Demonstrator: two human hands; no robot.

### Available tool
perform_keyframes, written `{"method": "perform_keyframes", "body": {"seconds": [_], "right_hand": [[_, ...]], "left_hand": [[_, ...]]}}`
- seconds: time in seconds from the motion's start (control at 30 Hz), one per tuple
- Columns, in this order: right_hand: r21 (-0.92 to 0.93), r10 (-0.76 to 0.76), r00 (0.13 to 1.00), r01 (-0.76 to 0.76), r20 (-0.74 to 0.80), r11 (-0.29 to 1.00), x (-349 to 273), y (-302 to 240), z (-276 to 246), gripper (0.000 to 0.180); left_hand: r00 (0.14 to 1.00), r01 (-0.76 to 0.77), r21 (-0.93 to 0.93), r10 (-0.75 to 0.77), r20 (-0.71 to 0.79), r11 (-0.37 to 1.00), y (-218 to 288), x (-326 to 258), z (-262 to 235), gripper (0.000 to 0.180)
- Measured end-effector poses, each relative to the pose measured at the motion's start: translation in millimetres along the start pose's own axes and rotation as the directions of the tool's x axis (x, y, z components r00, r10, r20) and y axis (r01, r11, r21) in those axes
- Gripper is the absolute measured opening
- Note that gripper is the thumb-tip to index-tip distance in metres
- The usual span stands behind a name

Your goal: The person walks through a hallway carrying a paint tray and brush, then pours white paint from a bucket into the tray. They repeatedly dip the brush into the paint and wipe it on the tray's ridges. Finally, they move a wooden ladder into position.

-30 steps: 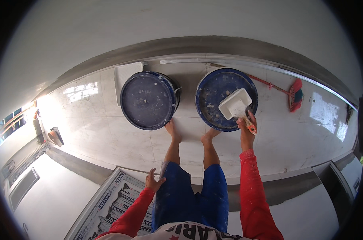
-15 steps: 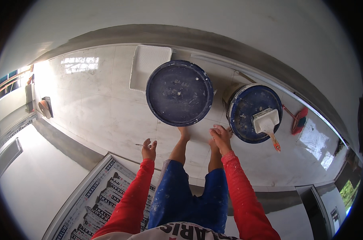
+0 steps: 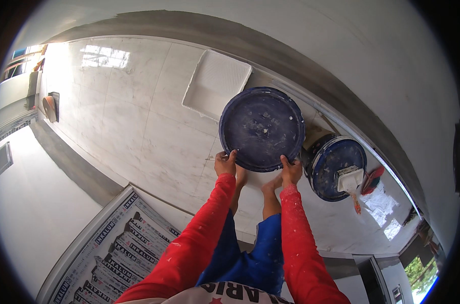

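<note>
A round dark blue bucket lid [image 3: 263,129], speckled with white paint, is in front of my feet. My left hand [image 3: 225,163] grips its near left rim, the thumb on top. A thin pale stick [image 3: 209,159] pokes out from between that hand's fingers. On the near right rim my right hand [image 3: 292,172] has its thumb on top too, its other fingers curled under the edge. To the right stands a second paint-smeared bucket with a blue lid [image 3: 331,175]. A small white tray [image 3: 350,181] rests on that lid, with a paintbrush [image 3: 355,201] across it.
A white paint tray [image 3: 202,93] lies on the tiled floor [image 3: 123,121] beyond the lid, near the wall. A red broom head [image 3: 373,180] is right of the second bucket. Long trim [image 3: 336,119] runs along the wall's foot. Printed film covers a panel [image 3: 128,253] at lower left.
Both hands have moved forward from free air onto the lid's near rim and closed on it. The view has shifted, so the lid and white paint tray appear farther right.
</note>
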State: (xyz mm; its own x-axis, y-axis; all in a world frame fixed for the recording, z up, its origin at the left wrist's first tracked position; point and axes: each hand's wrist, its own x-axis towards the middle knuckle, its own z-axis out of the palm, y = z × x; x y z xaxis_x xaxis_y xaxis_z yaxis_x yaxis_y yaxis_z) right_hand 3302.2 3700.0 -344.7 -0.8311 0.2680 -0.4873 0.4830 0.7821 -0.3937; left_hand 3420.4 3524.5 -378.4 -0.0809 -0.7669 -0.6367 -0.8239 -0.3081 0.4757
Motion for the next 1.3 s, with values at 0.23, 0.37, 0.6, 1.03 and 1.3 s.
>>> {"method": "perform_keyframes", "body": {"seconds": [0.23,0.37,0.6,1.03,1.3], "right_hand": [[0.374,0.113,0.970,-0.188,0.214,0.908,-27.6,-31.2,-36.8,0.045],[0.558,0.007,0.967,-0.152,0.253,0.816,-33.6,-43.4,-67.2,0.043],[0.739,-0.261,0.944,0.026,0.204,0.673,-35.8,-80.4,-88.3,0.044],[0.444,-0.523,0.702,0.318,0.483,0.838,-125.2,-50.1,-17.8,0.056],[0.315,-0.466,0.673,0.343,0.574,0.885,-136.9,-38.8,-6.2,0.057]], "left_hand": [[0.999,-0.015,-0.152,0.007,-0.051,0.988,-4.5,-9.0,-12.1,0.048],[0.999,-0.042,-0.269,0.035,-0.029,0.962,40.6,-36.6,-38.2,0.041],[0.982,-0.182,-0.321,0.157,-0.100,0.929,82.3,-57.7,-79.9,0.038],[0.962,0.223,-0.444,-0.270,-0.044,0.868,-82.6,-81.1,-192.5,0.031],[0.937,0.300,-0.517,-0.348,0.004,0.802,-129.5,-92.1,-199.0,0.033]]}}
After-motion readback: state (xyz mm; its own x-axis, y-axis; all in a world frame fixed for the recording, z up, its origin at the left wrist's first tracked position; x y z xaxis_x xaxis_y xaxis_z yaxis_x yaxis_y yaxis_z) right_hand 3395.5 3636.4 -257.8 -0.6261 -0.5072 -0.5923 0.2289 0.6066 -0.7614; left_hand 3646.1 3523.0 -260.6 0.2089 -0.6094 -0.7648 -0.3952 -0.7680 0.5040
